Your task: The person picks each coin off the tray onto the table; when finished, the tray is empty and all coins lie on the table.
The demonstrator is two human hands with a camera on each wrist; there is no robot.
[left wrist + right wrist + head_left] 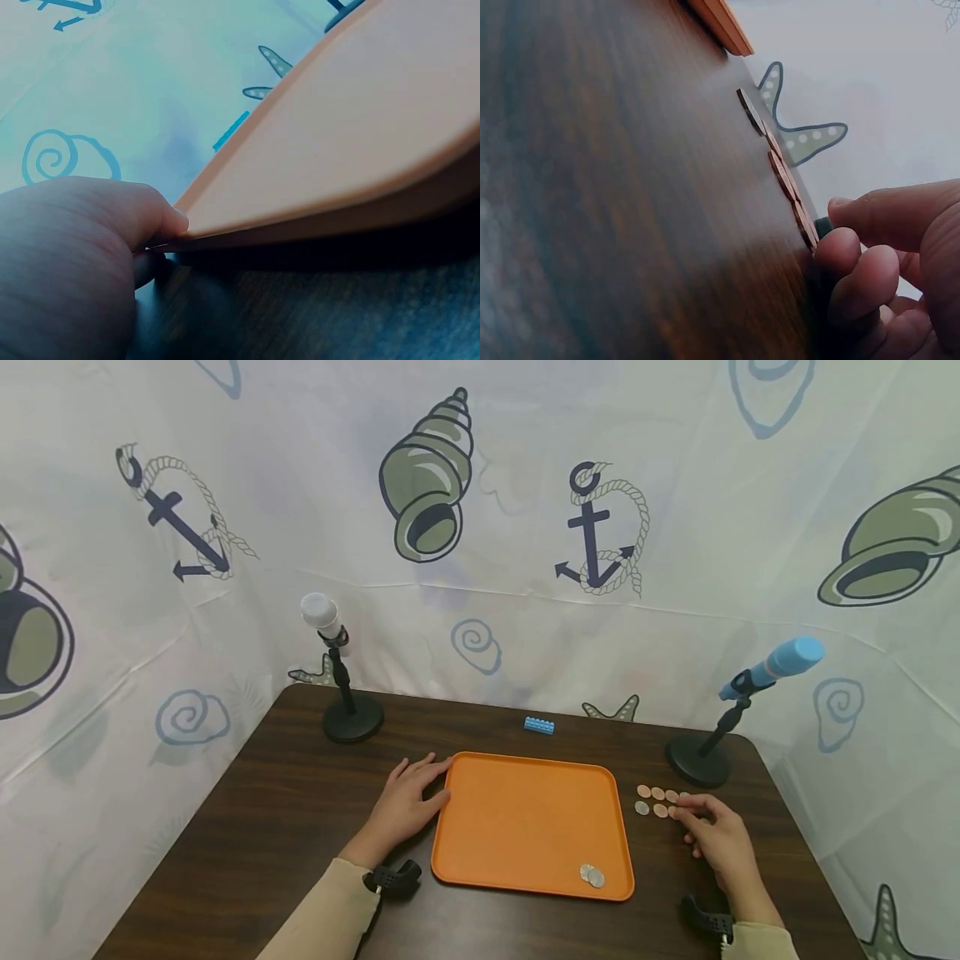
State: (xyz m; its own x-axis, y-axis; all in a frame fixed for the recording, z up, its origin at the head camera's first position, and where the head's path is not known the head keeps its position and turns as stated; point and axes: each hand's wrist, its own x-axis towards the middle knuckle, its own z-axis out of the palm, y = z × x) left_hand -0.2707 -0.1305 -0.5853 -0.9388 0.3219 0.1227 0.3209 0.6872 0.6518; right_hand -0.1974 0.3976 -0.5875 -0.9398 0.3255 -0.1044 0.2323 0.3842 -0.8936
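My left hand (405,802) lies at the left side of an orange tray (525,814), touching its rim near the upper left corner with fingers fairly straight. A fingertip rests on that rim (225,229) in the left wrist view. Two overlapping silver coins (591,876) are inside the tray, by its lower right corner. To the right of the tray, two short rows of mostly copper coins (657,793) lie on the table. My right hand (716,839) is at their right end, thumb and forefinger slightly apart at the last coins, partly hiding them. Its other fingers (866,281) curl loosely.
A white microphone on a black stand (352,717) is at the back left. A blue microphone (787,658) on another stand tilts at the back right. Behind the tray sits a small blue toy brick (538,725). A printed cloth (525,635) hangs around the dark wooden table (247,827).
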